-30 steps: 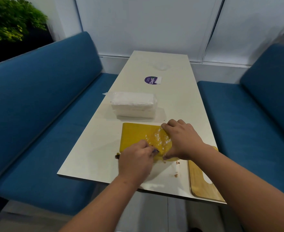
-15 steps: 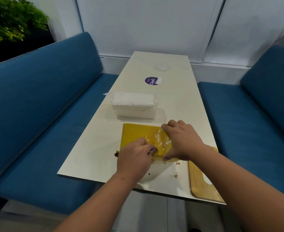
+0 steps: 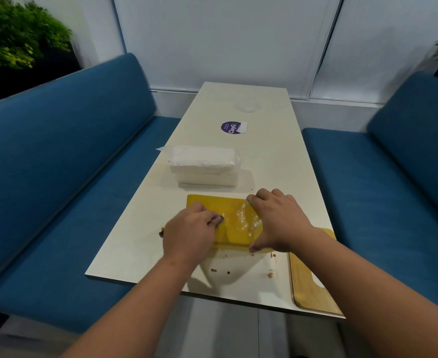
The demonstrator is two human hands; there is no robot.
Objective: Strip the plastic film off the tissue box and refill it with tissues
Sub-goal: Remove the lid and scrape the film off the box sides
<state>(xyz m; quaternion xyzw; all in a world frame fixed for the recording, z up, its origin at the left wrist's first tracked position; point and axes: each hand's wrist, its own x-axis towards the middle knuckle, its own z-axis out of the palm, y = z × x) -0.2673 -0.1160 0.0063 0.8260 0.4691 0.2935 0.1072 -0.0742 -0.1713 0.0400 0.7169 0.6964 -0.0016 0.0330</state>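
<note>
A flat yellow tissue box [image 3: 220, 205] lies on the white table [image 3: 269, 161] near its front edge. Crinkled clear plastic film [image 3: 246, 219] covers the box's right half. My right hand [image 3: 280, 219] lies over the box's right end, fingers curled over its far edge and thumb at the near edge. My left hand [image 3: 189, 233] sits on the box's left part with fingers curled, gripping a small dark tool whose tip touches the film; most of the tool is hidden. A wrapped pack of white tissues [image 3: 203, 165] lies just behind the box.
A wooden board [image 3: 308, 280] lies at the table's front right corner. Small brown crumbs [image 3: 214, 270] dot the table before the box. A purple round sticker [image 3: 232, 127] and a crumpled clear film piece [image 3: 246, 107] lie farther back. Blue benches [image 3: 70, 177] flank the table.
My left hand has slid leftward along the box with the tool. My right hand has stayed on the box's right end.
</note>
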